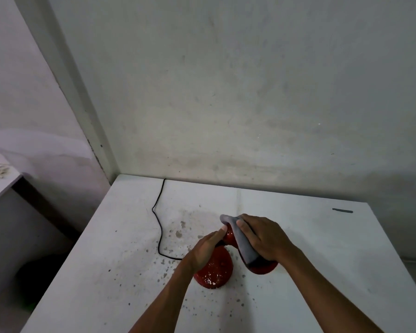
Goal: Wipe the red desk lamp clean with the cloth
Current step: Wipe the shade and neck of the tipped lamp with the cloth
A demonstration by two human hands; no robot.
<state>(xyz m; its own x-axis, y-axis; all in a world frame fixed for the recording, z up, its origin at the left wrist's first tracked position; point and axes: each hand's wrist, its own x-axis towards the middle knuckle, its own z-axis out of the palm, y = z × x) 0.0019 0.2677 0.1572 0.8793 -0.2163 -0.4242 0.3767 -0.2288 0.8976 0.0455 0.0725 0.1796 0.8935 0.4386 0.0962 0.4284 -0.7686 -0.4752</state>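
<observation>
Walls (250, 92) of stained grey plaster meet in a corner beyond the white table (322, 272), whose top is speckled with dark flecks and chipped patches. Both bare forearms reach up from the lower edge of the view and converge near the table's middle. The red desk lamp (215, 272) stands there on its round, paint-chipped base, directly below the left hand's grip. The right hand (264, 239) lies palm down, fingers together and pointing away from the person, pressing a grey cloth (241, 241) onto the lamp's shade; a rim of the red shade shows just under that wrist. The cloth runs under the fingers, with a loose corner sticking out past the fingertips. The left hand (208, 248) comes in from the left of the right grip, its fingers curled closed around the lamp's dark neck where the shade begins, thumb tip resting against the red top. A black cord (157, 219) snakes away left of the left grip to the table's far edge. A short dark strip (342, 210) lies well beyond the right grip, toward the far right.
</observation>
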